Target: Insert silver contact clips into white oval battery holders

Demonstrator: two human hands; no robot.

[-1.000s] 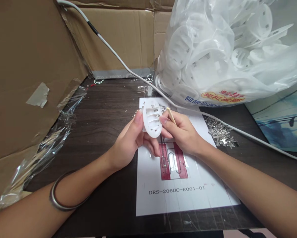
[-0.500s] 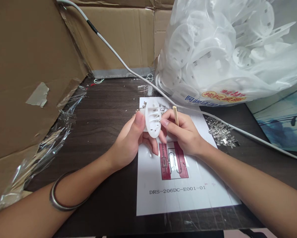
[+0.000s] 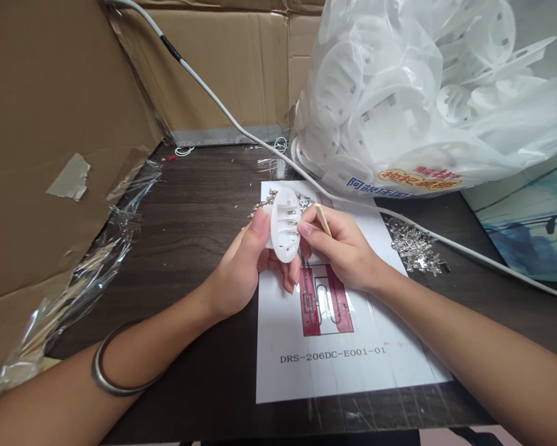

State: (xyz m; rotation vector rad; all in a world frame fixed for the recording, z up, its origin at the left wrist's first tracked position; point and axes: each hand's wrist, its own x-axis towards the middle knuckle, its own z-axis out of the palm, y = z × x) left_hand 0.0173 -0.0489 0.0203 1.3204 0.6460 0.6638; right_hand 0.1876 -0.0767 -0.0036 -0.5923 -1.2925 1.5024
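The left hand (image 3: 243, 266) grasps a white plastic part (image 3: 285, 240); the right hand (image 3: 346, 248), at its edge, grips a wooden stick (image 3: 323, 220).

A white cable (image 3: 245, 131) slants before brown cardboard (image 3: 50, 93), which bears a pale torn patch (image 3: 70, 178).

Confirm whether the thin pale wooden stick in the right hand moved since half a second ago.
Yes: the upper end of the stick has tipped toward the view's left, judged against the flat white printed paper sheet.
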